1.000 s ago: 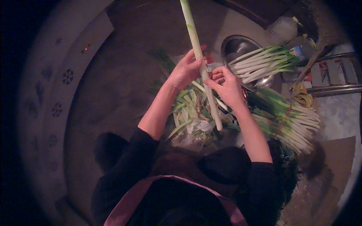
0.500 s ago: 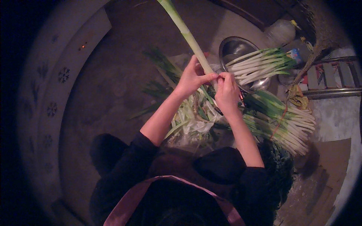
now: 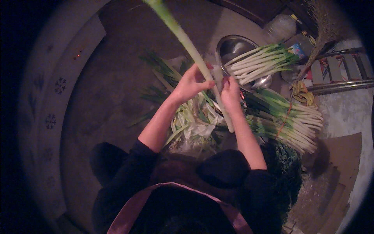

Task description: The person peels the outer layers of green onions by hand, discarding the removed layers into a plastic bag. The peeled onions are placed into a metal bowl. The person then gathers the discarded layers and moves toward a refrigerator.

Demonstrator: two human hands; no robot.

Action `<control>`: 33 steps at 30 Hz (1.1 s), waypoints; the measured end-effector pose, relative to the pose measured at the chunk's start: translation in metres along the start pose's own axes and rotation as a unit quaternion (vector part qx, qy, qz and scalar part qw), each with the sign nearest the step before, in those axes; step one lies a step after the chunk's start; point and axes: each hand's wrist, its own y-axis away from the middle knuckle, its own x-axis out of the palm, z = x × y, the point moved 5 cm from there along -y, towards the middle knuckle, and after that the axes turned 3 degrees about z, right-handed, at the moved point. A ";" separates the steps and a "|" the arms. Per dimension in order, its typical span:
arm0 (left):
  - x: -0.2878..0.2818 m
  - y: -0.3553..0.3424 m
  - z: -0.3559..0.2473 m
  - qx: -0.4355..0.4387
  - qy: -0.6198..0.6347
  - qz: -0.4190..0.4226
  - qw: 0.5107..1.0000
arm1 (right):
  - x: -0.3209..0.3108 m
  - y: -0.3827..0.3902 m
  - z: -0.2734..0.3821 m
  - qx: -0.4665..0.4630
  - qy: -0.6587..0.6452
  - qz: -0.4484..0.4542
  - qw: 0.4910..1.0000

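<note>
1. Nearest the body, a heap of stripped leaves and skins (image 3: 191,124) lies on the floor in front of the knees; it suggests several stalks are already cleaned.
2. Above it, the left hand (image 3: 191,82) has its fingers curled tight around a long leek (image 3: 196,58). The right hand (image 3: 230,90) pinches the same stalk just beside it, apparently at an outer layer.
3. To the right lies a tied bundle of leeks (image 3: 288,119), seemingly not yet trimmed, so much work looks left.
4. Farther off, a metal bowl (image 3: 230,46) holds cleaned leeks (image 3: 259,62).
5. Open floor (image 3: 113,89) lies left; the right side is crowded.
</note>
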 end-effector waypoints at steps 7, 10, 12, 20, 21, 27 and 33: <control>-0.013 0.003 0.018 -0.072 0.194 -0.055 0.977 | 0.001 0.002 -0.014 0.087 -0.402 -0.022 0.911; -0.044 0.003 0.028 -0.063 0.219 -0.094 0.969 | -0.005 0.003 -0.018 0.109 -0.575 -0.001 0.811; -0.077 0.004 0.032 -0.045 0.252 -0.110 0.960 | -0.021 0.001 -0.027 0.110 -0.611 0.004 0.784; -0.185 0.035 0.040 -0.006 0.313 -0.175 0.934 | -0.077 0.036 -0.096 0.104 -0.574 -0.103 0.805; -0.189 0.039 0.038 -0.006 0.291 -0.190 0.938 | -0.065 0.042 -0.101 0.159 -0.512 -0.063 0.842; -0.150 0.038 0.024 -0.012 0.262 -0.061 0.963 | 0.010 0.033 -0.030 -0.078 -0.058 0.177 0.979; -0.102 0.033 0.011 -0.019 0.275 0.014 0.961 | 0.039 0.030 0.048 -0.080 -0.084 0.264 0.957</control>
